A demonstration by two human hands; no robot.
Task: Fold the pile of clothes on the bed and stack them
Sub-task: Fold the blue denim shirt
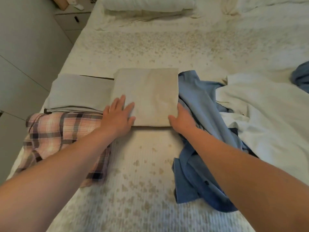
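With a grey stack done by the bed's left edge, our flat left hand and right hand, fingers hidden, hold the folded beige cloth; plaid, blue and white clothes remain.

**Colours and patterns across the bed**

A plain beige folded square of cloth is lying at the centre. To its left, a pale grey folded garment is showing no pattern. Nearer on the left, a pink-and-white plaid cloth is showing dark purple-brown crossing stripes. On the right, a crumpled light blue buttoned shirt is showing a dark button. Further right, a plain white crumpled fabric is spreading out, and a darker blue piece is peeking in at the right edge. The cream bedspread is carrying scattered tan specks, and a white pillow is resting at the far end.
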